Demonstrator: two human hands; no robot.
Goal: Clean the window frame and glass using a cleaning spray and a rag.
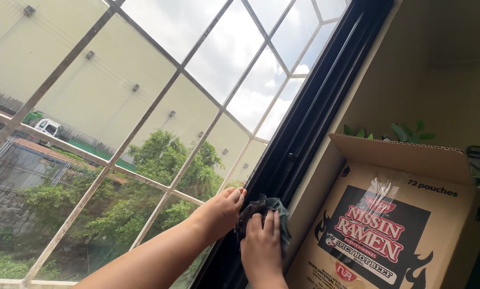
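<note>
Up and to the left of both hands spreads the large pane of clear window glass (159,101), smooth, crossed outside by a pale metal grille of thin straight bars (143,120) set in diamonds and triangles; through it show a cream wall, green trees and cloudy sky. Running diagonally from above the hands down past them is the black window frame (309,101), a set of long, narrow, grooved channels with a dull sheen. Just right of the hands stands an open brown corrugated cardboard box (411,214), matt and flat-sided, its flap raised; its near face carries a black flame-edged rectangular label with red and white lettering, crossed by a strip of clear glossy tape. What the box holds cannot be seen. Behind its flap, green leaves (400,131) peek out.

The left hand (223,210) reaches across the glass, fingers curled onto the upper edge of a small, dark, crumpled cloth (264,211). The right hand (261,243), fingers nearly flat and together, presses on that cloth from below, pinning it against the black frame between both hands
</note>
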